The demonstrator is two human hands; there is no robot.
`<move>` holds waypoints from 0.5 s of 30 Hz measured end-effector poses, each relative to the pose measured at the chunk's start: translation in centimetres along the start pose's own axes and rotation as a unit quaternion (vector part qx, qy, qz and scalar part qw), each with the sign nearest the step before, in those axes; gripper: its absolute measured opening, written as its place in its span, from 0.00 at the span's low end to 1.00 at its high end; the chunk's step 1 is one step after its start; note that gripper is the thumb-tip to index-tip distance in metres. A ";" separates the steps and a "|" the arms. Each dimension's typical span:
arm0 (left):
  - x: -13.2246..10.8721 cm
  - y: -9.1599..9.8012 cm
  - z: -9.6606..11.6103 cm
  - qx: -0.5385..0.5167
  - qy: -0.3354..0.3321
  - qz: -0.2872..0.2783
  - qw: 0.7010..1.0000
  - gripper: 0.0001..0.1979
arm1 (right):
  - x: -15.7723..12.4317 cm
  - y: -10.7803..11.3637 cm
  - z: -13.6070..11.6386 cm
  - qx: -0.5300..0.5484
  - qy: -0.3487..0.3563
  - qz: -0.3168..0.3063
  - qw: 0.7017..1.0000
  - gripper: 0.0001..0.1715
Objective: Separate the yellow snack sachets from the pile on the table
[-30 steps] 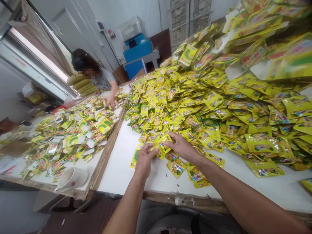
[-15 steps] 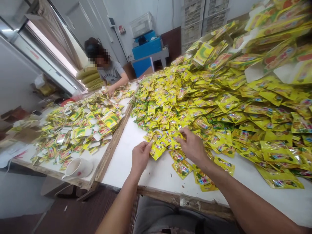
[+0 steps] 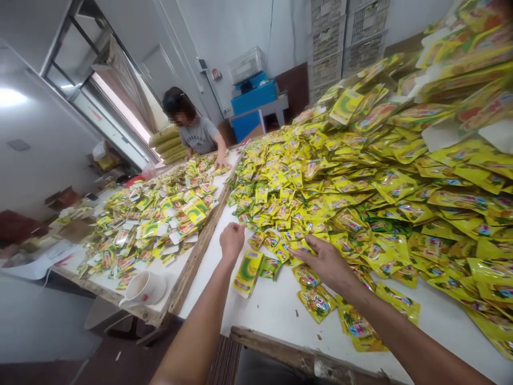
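My left hand (image 3: pixel 232 240) is closed just beyond a yellow box, close to the near left edge of the packet pile. What its fingers hold, if anything, is hidden. My right hand (image 3: pixel 326 262) is open, fingers stretched leftward and thumb apart, over the near edge of the pile. A flat yellow carton (image 3: pixel 248 272) with a green curved band lies on the white table between my forearms. Touching or nearly touching its right side is a green sachet (image 3: pixel 270 268). Several yellow sachets (image 3: pixel 317 303) lie below my right hand.
A large heap of yellow sachets (image 3: pixel 312 182) rises to the right, topped by cartons (image 3: pixel 347 104). Beyond a wooden edge strip (image 3: pixel 200 248) lie more cartons (image 3: pixel 160 219) and a white mug (image 3: pixel 145 287). A co-worker (image 3: pixel 198 133) reaches into that far pile.
My hands have moved apart. A yellow carton and a green sachet now show on the table below them. The view has shifted, and the co-worker's arm reaches further right.
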State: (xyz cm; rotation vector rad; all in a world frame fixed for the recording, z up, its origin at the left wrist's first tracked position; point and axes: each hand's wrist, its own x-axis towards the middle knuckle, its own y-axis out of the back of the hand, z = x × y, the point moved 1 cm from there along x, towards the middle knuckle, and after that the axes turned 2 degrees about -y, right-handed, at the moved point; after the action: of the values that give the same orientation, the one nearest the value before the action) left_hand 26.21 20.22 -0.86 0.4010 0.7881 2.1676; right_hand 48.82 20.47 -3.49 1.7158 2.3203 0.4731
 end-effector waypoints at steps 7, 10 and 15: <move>4.9 -2.9 -0.4 -0.086 0.040 -0.004 0.995 0.20 | 0.0 0.8 -0.4 0.054 -0.063 0.043 0.996 0.23; 3.3 -1.9 -0.9 -0.185 0.009 -0.025 0.982 0.20 | 0.2 1.3 -0.5 0.095 -0.076 0.046 0.992 0.21; -2.0 0.2 -1.0 -0.315 -0.013 -0.097 0.944 0.21 | 0.2 0.6 -0.4 0.263 -0.079 -0.006 0.962 0.18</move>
State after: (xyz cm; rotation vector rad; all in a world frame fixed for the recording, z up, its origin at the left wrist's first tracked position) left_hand 26.86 18.18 -1.50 0.0180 0.0820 2.0826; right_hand 49.13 20.81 -2.89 1.8606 2.4779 -0.3092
